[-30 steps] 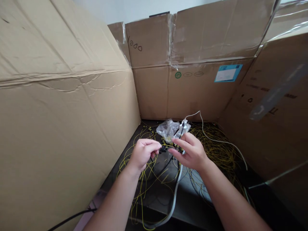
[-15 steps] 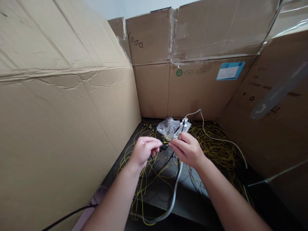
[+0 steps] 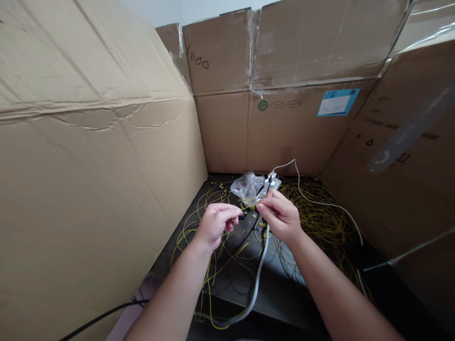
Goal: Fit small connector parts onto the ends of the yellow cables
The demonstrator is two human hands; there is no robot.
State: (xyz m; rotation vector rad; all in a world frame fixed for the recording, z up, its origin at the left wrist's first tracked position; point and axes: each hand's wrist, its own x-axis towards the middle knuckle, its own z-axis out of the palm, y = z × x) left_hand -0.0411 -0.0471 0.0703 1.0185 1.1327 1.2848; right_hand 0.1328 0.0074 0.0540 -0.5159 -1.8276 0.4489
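the left hand (image 3: 220, 223) has its thumb and forefinger pressed together on the tip of a thin yellow wire (image 3: 250, 207), and the right hand (image 3: 280, 215) pinches the same strand from the other side, thumb against fingertips. a short length of it shows in the gap between the two hands (too fine to make out whether anything is fitted on it), held up in front of the dark tabletop (image 3: 275, 293). just behind the hands lies a crumpled clear plastic bag (image 3: 245, 185), touching or nearly touching a white power strip (image 3: 273, 182) with a plug in it. a thin white cord (image 3: 322, 204) rises from the plug and arcs off to the right, while a thick grey cable (image 3: 259, 279) curves toward the near edge. a tangled heap of yellow wire (image 3: 320, 215) spreads beyond the right hand; looser yellow strands (image 3: 179, 237) loop around the left wrist's side, with small black and yellow pieces (image 3: 222, 187) scattered near the back left. cardboard boxes (image 3: 227, 132) wall the tabletop in at left, back and right, the back one bearing a blue-bordered label (image 3: 338, 103) and a handwritten number (image 3: 198, 59).
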